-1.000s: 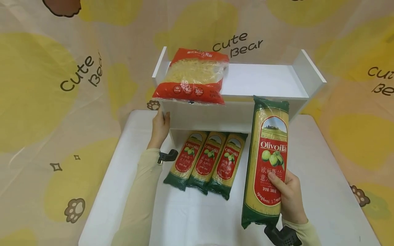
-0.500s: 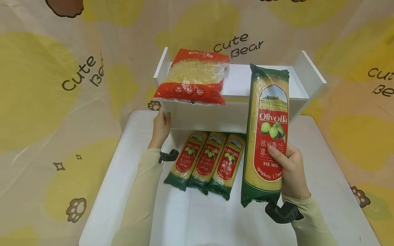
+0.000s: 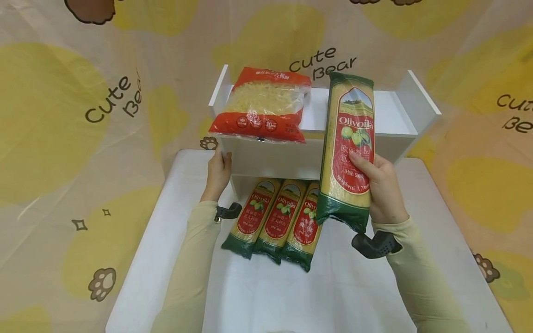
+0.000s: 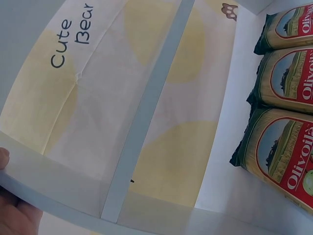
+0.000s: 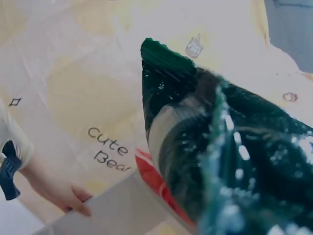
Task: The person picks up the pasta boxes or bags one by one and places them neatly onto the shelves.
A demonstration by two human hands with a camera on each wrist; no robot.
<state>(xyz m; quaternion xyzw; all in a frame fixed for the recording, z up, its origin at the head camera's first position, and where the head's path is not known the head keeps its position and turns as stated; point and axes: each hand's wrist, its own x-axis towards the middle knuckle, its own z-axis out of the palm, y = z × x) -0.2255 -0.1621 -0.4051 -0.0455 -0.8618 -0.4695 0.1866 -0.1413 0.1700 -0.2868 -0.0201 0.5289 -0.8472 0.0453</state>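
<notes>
My right hand (image 3: 385, 189) grips a green-ended pack of spaghetti (image 3: 347, 134), thumb across its red label. The pack stands nearly upright in front of the white shelf's (image 3: 270, 159) upper level, right of a red bag of pasta (image 3: 266, 104) lying there. In the right wrist view the spaghetti pack's green end (image 5: 234, 147) looms close, and the fingers are hidden. My left hand (image 3: 217, 173) holds the shelf's left side panel. In the left wrist view, the thumb and fingers (image 4: 17, 218) lie on either side of the panel's edge.
Three matching spaghetti packs (image 3: 276, 219) lie side by side under the shelf, their lower ends sticking out in front. The shelf has a raised right side panel (image 3: 416, 101). A white table (image 3: 266, 300) carries it, and a patterned cloth (image 3: 125, 55) hangs behind.
My right hand has raised the spaghetti pack from above the table to the upper shelf's height, then shifted it left and away from me. The left hand stays on the panel.
</notes>
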